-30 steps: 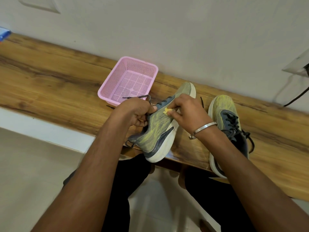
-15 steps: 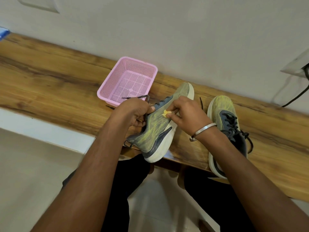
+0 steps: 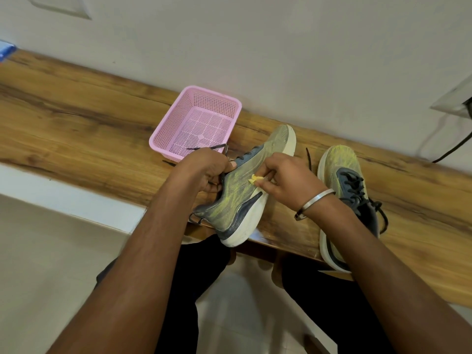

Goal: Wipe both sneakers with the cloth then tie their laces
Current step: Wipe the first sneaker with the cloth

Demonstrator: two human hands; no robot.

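Head view: the left hand (image 3: 204,169) grips the tilted sneaker (image 3: 242,190) at its laces on the desk (image 3: 76,129), while the right hand (image 3: 288,182) pinches a yellow cloth (image 3: 255,179) (mostly hidden) against its side. The right forearm covers part of the second sneaker (image 3: 344,175).

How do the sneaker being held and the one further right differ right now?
The held sneaker is tipped on its side, white sole facing right; the right sneaker sits upright on the wooden shelf. The left hand grips the held one while the right hand presses a yellow cloth to it; the right sneaker is untouched. Both have yellow-grey knit and dark laces.
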